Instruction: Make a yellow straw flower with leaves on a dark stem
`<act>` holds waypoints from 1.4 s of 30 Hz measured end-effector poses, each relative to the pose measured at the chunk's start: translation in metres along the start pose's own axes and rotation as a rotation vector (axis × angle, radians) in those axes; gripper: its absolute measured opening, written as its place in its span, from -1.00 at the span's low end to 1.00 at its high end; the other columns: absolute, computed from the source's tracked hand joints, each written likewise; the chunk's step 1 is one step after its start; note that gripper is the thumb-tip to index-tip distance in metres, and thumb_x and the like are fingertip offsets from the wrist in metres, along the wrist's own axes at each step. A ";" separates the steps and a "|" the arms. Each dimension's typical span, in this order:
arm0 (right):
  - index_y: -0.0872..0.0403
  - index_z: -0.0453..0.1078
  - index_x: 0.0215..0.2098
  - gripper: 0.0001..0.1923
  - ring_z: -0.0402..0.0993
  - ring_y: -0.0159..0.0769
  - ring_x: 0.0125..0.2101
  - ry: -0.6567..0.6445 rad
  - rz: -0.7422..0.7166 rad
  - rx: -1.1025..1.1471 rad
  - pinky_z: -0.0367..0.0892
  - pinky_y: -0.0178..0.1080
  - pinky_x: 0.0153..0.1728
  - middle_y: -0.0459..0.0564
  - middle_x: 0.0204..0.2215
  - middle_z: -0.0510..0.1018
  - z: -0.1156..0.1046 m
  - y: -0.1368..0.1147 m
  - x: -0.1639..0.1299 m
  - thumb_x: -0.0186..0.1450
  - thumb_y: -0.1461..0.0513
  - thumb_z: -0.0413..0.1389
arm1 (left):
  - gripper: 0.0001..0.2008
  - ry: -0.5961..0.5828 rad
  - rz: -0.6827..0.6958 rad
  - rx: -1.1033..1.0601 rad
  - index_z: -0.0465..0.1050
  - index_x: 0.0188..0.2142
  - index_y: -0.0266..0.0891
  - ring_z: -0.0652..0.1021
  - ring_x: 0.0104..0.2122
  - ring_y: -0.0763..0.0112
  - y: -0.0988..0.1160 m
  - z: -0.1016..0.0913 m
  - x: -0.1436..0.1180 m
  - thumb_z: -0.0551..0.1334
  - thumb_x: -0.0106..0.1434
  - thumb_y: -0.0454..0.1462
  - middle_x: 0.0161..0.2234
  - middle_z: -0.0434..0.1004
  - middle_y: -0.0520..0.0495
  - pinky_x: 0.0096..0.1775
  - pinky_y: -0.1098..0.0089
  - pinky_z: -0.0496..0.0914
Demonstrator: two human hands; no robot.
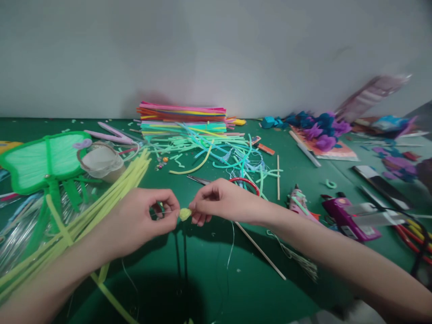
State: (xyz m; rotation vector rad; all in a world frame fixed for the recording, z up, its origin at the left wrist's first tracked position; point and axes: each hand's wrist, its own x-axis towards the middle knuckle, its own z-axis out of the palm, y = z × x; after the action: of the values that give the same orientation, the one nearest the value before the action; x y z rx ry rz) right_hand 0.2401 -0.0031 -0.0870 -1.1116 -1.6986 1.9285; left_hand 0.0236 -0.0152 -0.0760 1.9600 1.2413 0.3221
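a small, fuzzy, pale yellow-green tuft of pipe cleaner (184, 214) is sitting pinched between my two hands, just above the green felt-covered table (256, 288) and close to my body. i am closing my left hand (148, 217) on its left side, thumb and forefinger narrowed tight, and my right hand (219, 202) on its right side, fingertips touching it. the tuft is lying directly between the two grips, so neither hand is nearer; a thin, nearly clear thread (231, 243) is trailing down from it toward the table, and i cannot tell which hand is holding the thread. a slim wooden stick (259, 252) is running diagonally under my right wrist. red-handled scissors (243, 182) are resting just behind my right hand. long pale yellow pipe cleaners (111, 198) are fanning out beneath my left forearm. farther back, a stack of multicoloured pipe cleaners (184, 118) is lying against the wall, and a purple glue gun (347, 218) is sitting well to the right.
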 end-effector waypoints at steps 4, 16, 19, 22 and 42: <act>0.17 0.48 -0.43 -0.84 0.50 -0.47 -0.53 0.013 0.109 0.037 0.42 -0.41 -0.48 -0.06 -0.50 0.57 -0.002 0.000 0.000 0.21 0.23 0.13 | -0.81 0.042 0.023 0.027 0.49 -0.38 -0.19 0.48 -0.41 0.41 0.005 0.003 -0.005 0.18 0.24 -0.15 -0.41 0.55 0.04 -0.43 0.51 0.27; 0.20 0.42 -0.54 -0.81 0.48 -0.49 -0.59 -0.019 0.363 0.136 0.43 -0.44 -0.52 -0.06 -0.56 0.53 0.001 -0.015 0.007 0.20 0.29 0.09 | -0.80 -0.061 -0.147 -0.070 0.55 -0.38 -0.10 0.50 -0.43 0.41 0.007 0.005 0.004 0.26 0.17 -0.06 -0.45 0.58 0.11 -0.41 0.48 0.29; 0.20 0.43 -0.52 -0.81 0.48 -0.50 -0.59 -0.033 0.413 0.184 0.42 -0.45 -0.53 -0.07 -0.56 0.51 0.001 -0.018 0.008 0.21 0.30 0.07 | -0.79 -0.053 -0.153 -0.060 0.54 -0.38 -0.09 0.50 -0.43 0.39 0.007 0.005 0.003 0.26 0.16 -0.04 -0.44 0.59 0.11 -0.41 0.47 0.29; 0.21 0.41 -0.55 -0.81 0.47 -0.52 -0.60 -0.032 0.417 0.197 0.42 -0.46 -0.52 -0.08 -0.58 0.50 0.001 -0.018 0.008 0.20 0.32 0.07 | -0.80 -0.053 -0.150 -0.061 0.54 -0.38 -0.09 0.51 -0.44 0.39 0.006 0.004 0.003 0.27 0.16 -0.05 -0.44 0.59 0.11 -0.42 0.47 0.29; 0.15 0.45 -0.38 -0.76 0.54 -0.38 -0.45 0.053 0.019 0.072 0.47 -0.33 -0.43 -0.02 -0.44 0.57 0.000 0.003 0.002 0.25 0.11 0.12 | -0.71 -0.143 -0.115 -0.261 0.56 -0.34 -0.14 0.56 -0.36 0.40 -0.007 -0.010 0.006 0.17 0.26 -0.04 -0.37 0.65 0.03 -0.30 0.47 0.39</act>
State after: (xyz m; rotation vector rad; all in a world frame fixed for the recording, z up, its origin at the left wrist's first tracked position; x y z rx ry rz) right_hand 0.2399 -0.0025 -0.0904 -1.1451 -1.5842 1.9382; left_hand 0.0161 -0.0040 -0.0751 1.6537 1.1521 0.2669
